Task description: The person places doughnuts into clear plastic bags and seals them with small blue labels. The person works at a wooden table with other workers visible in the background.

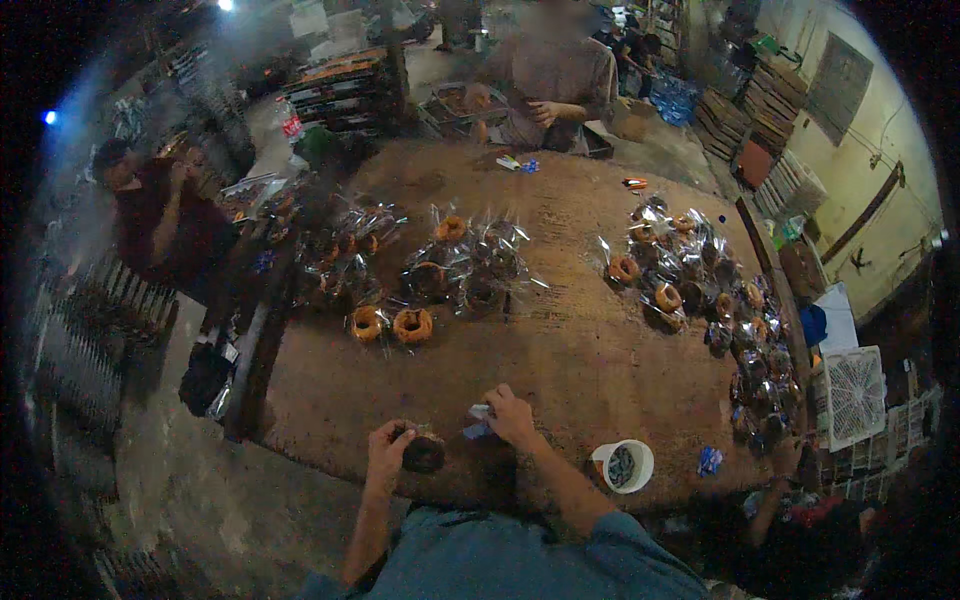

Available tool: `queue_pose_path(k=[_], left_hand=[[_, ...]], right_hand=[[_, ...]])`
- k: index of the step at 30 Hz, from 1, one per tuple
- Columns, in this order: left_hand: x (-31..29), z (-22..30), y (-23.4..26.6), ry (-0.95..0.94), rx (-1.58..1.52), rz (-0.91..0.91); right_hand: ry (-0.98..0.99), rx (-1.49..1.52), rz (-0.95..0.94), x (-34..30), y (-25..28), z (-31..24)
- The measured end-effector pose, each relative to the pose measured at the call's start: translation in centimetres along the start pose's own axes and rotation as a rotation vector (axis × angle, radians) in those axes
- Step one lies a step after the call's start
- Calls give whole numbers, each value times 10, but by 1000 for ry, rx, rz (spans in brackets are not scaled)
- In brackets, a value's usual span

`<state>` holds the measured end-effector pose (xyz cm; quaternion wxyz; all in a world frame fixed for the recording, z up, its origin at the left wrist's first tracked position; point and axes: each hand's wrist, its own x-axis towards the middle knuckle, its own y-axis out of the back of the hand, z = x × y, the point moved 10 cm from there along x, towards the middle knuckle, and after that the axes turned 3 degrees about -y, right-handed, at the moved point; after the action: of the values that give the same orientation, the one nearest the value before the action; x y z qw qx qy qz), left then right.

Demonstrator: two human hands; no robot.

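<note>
My left hand [386,452] is closed at the edge of a dark, round, ring-like piece [424,456] near the front of the brown table [560,370]. To its right, my right hand [512,416] pinches a small white and bluish slip [479,424], whose details are too small to make out. Farther ahead lie two golden-brown rings, the left one [366,323] and the right one [412,325]. Behind them sits a pile of similar rings in clear plastic wrap [465,268].
A white tub [627,467] of small greyish pieces stands right of my right hand. Wrapped rings [668,297] heap along the table's right side, with a small blue bundle [709,461] nearer. People sit at the far side [560,75], the left [170,205] and lower right.
</note>
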<state>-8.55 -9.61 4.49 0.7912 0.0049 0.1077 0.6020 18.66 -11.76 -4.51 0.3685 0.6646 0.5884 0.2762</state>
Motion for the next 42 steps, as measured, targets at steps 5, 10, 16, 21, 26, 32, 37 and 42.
queue_pose_path(k=[5,10,16,21,26,32,37,42], left_hand=[[-26,-27,-7,81,71,36],[-46,-3,-46,25,-48,-91],[-46,31,-95,-10,-106,-180],[-41,49,-92,-74,47,-144],[-35,64,-85,-166,56,-187],[-10,69,-70,-59,-133,-289],[15,70,-50,-45,-266,-407],[34,58,-41,22,-225,-548]], right_hand=[[-202,435,105,1,18,27],[-158,648,98,-24,45,5],[73,711,40,-78,82,-75],[258,556,338,-108,136,-119],[142,470,291,-113,156,-133],[159,343,384,-98,167,-183],[-139,523,332,-76,132,-176],[-388,742,221,-72,88,-153]])
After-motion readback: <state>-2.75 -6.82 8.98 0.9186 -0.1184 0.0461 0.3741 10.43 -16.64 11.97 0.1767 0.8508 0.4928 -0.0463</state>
